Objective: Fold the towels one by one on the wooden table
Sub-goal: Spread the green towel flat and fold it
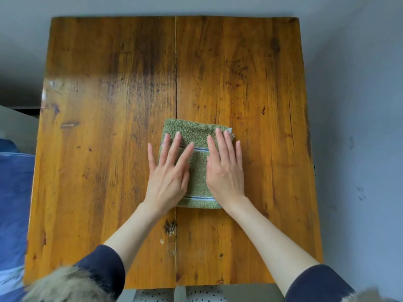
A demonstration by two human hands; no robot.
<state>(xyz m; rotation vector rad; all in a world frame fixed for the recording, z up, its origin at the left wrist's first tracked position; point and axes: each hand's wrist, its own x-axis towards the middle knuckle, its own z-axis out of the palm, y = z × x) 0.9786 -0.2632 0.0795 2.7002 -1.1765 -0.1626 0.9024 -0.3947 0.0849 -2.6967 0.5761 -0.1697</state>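
towel point(197, 171) green, folded small (white-blue stripes), both hands flat on it

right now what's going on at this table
A person is folding a green towel on the wooden table. The towel already lies folded into a small rectangle near the table's middle. Both hands are flat on top of it, fingers straight: the left hand on its left side, the right hand on its right, pressing it down. No other towel shows on the table.

A home room: worn wooden table point(109, 149), blue bedding point(13, 192) beside it.
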